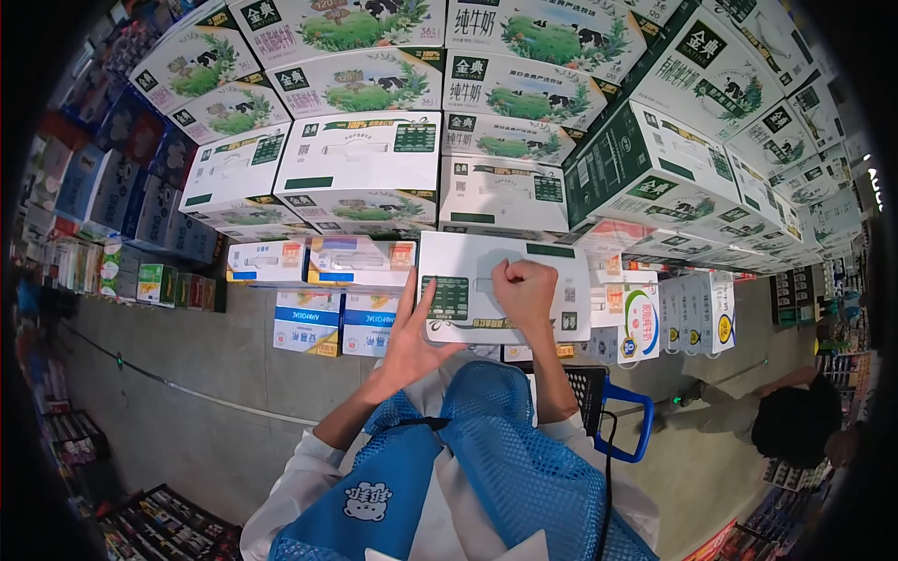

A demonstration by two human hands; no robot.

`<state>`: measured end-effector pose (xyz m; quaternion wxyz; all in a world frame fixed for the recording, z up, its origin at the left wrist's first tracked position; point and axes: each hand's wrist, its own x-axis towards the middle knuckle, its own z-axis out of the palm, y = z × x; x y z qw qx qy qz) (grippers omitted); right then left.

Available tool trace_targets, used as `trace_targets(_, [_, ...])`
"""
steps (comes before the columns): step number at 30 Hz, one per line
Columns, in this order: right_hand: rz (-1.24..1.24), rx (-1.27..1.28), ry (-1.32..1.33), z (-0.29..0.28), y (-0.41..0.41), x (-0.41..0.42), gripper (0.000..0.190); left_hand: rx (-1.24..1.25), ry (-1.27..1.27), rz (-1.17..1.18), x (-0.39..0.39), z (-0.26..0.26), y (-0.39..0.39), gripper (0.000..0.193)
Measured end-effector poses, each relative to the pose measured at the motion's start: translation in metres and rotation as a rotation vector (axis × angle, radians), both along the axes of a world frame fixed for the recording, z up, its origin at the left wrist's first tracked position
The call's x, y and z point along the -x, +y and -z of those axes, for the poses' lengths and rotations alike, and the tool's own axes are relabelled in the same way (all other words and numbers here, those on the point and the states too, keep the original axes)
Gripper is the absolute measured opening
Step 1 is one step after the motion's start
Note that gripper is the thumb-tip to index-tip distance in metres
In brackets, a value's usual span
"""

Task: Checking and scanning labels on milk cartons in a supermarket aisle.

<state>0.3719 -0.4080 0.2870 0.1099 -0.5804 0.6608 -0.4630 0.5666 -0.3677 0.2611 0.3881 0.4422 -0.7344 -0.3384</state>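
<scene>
Right before me a white milk carton case (pixel 505 319) with green print lies with its handle side up. Over its handle slot my right hand (pixel 526 291) is a closed fist; whether the fingers hook the handle cannot be told. My left hand (pixel 414 336) is at the case's left edge, fingers spread and thumb apart, not closed around it. Beyond the case rise stacks of similar white and green milk cases (pixel 361 154). Blue and white milk cases (pixel 305 319) stand low on the left.
Shelves of boxed goods (pixel 151 210) run along the left. At the right a person in dark clothing (pixel 793 421) is in the aisle. A black crate with a blue handle (pixel 635 421) stands close by my right side. More milk cases (pixel 708 312) stand low at right.
</scene>
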Motion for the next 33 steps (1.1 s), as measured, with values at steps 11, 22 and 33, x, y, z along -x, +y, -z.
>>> trace_targets(11, [-0.004,0.162,0.082,-0.053,-0.051,0.029,0.028,0.052,0.096,-0.083,0.035,-0.045,-0.041,0.089])
trace_targets(22, [-0.024,0.208,0.162,-0.072,-0.078,0.042,0.03,0.134,0.087,-0.089,0.046,-0.048,-0.052,0.096])
trace_targets(33, [0.063,0.16,0.128,-0.07,-0.106,0.047,0.033,0.173,-0.065,0.023,0.041,-0.049,-0.098,0.094])
